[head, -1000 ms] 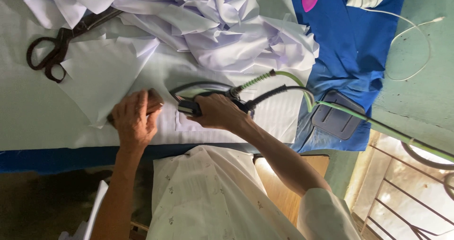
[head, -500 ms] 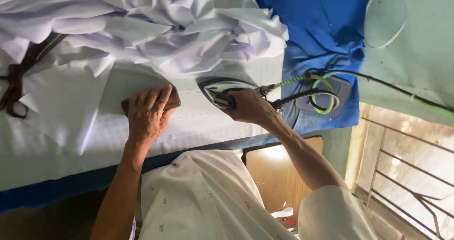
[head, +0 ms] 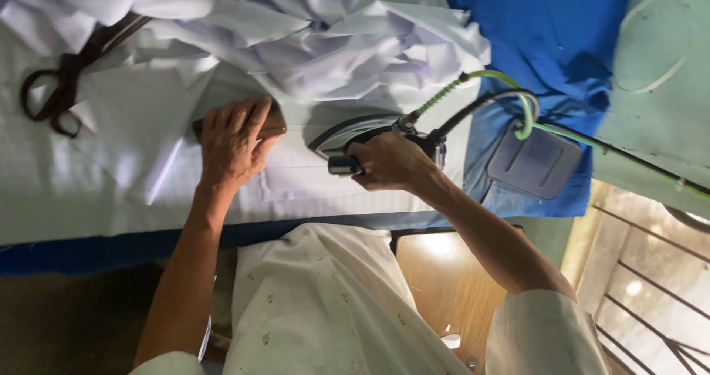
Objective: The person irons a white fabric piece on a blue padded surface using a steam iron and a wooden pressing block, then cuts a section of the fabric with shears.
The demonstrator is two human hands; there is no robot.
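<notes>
— Iron (head: 355,134), steam type: location?
— On the white cloth (head: 148,168) spread over the table, right hand (head: 392,160) closed around its handle. Green hose (head: 481,79) and black cord run off it to the right.
— Left hand (head: 233,142)?
— Flat, fingers spread, pressing a brown wooden block (head: 272,123) onto the cloth, just beside the iron.
— Other items?
— Scissors (head: 66,79), far left; crumpled white fabric (head: 310,35) behind; grey pad (head: 536,160) on blue cloth (head: 547,35).

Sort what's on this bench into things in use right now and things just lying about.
In use: iron gripped by right hand; brown block under left hand; flat white cloth.
Lying about: scissors; crumpled white fabric; blue cloth; grey pad.
</notes>
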